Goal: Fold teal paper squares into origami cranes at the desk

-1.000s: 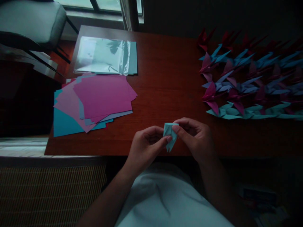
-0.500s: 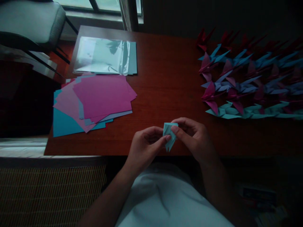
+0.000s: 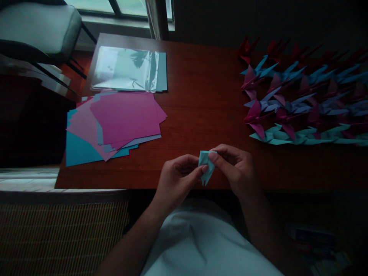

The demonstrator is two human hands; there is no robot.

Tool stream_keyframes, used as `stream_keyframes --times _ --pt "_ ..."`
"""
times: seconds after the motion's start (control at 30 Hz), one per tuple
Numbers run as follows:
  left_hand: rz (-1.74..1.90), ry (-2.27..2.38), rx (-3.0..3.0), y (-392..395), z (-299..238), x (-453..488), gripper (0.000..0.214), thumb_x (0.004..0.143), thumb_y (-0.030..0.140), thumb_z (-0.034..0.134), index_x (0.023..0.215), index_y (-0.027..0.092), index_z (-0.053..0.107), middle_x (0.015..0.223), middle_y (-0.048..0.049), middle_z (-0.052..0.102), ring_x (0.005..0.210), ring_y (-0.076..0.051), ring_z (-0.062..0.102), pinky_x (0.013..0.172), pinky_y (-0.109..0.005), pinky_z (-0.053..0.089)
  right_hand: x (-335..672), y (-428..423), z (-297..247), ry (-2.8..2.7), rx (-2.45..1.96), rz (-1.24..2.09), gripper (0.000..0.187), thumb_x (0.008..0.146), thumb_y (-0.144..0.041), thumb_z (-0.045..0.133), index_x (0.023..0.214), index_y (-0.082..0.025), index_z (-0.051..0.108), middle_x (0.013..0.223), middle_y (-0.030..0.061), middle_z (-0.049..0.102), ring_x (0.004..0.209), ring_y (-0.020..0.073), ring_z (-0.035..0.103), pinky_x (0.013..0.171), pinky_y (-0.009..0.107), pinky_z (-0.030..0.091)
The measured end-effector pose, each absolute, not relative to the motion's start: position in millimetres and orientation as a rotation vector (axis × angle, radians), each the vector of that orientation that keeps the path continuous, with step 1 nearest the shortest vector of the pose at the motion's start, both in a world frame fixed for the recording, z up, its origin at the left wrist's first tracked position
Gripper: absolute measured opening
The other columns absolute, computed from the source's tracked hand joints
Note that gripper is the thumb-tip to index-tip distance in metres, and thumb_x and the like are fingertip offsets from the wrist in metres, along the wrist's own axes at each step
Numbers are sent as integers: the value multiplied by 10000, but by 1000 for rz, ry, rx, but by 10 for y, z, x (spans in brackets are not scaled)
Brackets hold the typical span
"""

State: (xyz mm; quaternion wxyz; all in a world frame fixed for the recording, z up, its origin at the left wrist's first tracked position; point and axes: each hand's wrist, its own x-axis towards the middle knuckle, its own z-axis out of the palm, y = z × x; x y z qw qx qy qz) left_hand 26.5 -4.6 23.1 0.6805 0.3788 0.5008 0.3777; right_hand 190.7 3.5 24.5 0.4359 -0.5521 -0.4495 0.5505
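Note:
Over the front part of the table, a small piece of mint-green folded paper (image 3: 206, 164) is pinched between both of my hands. Its top edge is straight, and its lower end narrows to split points. My left hand (image 3: 180, 173) grips the lower left side, thumb across the front. At the upper right corner, my right hand (image 3: 236, 165) holds it between thumb and fingers. The fingertips behind the paper are hidden.
Rows of folded paper cranes (image 3: 301, 136) in several colours line the table's right side. Fanned coloured paper sheets (image 3: 129, 119) lie at left, below a clear plastic packet (image 3: 126, 69) of paper. A chair (image 3: 40, 30) stands beyond the wooden table (image 3: 198, 92).
Both hands keep their pinch on the folded paper and have hardly moved. The whole view has shifted very slightly.

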Motion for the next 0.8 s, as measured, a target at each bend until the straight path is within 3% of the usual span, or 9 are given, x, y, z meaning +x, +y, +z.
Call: stream_keyframes --times 0.23,0.43,0.8 --pt "832 1112 833 -54 208 264 162 751 264 844 819 153 748 765 -21 750 669 -130 685 608 -188 552 1918 34 227 -1107 -1357 1327 111 859 -283 737 769 -219 732 724 -18 693 665 121 637 593 219 504" --pt "843 1087 839 -58 198 252 101 769 212 826 817 162 753 755 -1 745 669 -102 673 610 -153 528 1904 70 234 -1187 -1299 1448 114 845 -309 753 920 -229 721 881 -4 709 778 136 669 658 230 532" --pt "846 1092 875 -69 190 285 118 759 186 829 831 157 740 742 0 735 658 -101 663 606 -152 513 1843 82 252 -1237 -1340 1270 70 844 -245 737 786 -207 724 763 -12 693 713 128 641 633 245 490"
